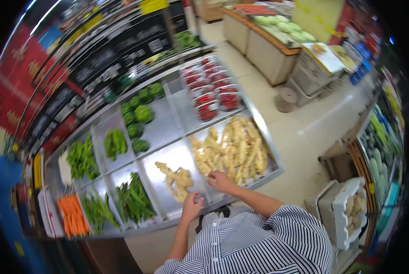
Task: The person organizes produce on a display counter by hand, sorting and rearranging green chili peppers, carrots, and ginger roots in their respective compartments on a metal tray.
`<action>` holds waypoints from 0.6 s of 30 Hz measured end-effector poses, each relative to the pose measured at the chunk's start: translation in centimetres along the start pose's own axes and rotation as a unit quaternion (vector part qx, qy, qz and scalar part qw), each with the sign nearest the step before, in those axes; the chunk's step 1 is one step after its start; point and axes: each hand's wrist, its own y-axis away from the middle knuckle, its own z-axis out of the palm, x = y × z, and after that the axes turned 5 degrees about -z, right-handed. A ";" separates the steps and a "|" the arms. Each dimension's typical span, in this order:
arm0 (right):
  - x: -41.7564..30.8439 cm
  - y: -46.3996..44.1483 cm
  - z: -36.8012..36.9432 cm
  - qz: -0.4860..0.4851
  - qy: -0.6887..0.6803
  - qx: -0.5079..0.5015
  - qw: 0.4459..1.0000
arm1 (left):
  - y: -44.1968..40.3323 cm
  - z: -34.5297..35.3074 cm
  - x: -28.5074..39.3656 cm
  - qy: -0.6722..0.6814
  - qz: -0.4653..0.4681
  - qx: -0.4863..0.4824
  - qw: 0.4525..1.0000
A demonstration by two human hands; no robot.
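Observation:
My left hand is over the front edge of the metal display stand, just below a small pile of pale yellow knobbly roots. Its fingers are loosely bent and apart, with nothing visible in them. To its right, my right hand hangs at the near corner of a larger heap of long pale yellow roots. Those fingers are also bent and apart, and I see nothing held. Whether the fingertips touch the roots I cannot tell.
Dividers split the metal stand into compartments with carrots, green peppers, round green vegetables and packed red produce. On the right are a crate of brown round produce, a bin and a wooden counter.

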 end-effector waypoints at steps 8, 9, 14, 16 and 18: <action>3.4 17.4 -17.7 0.239 -0.055 0.300 0.922 | -16.0 12.2 6.9 -0.230 0.125 -0.034 0.964; 3.6 19.4 -18.6 0.258 -0.044 0.327 0.908 | -17.3 13.9 7.3 -0.225 0.091 -0.024 0.970; 3.9 28.4 -19.2 0.305 0.043 0.393 0.867 | -20.3 20.3 10.2 -0.274 -0.118 0.057 0.953; 4.1 30.6 -18.7 0.325 0.052 0.415 0.848 | -19.8 20.5 12.0 -0.268 -0.141 0.078 0.950; 4.6 31.9 -18.7 0.345 0.055 0.429 0.833 | -19.4 19.3 12.9 -0.248 -0.147 0.090 0.953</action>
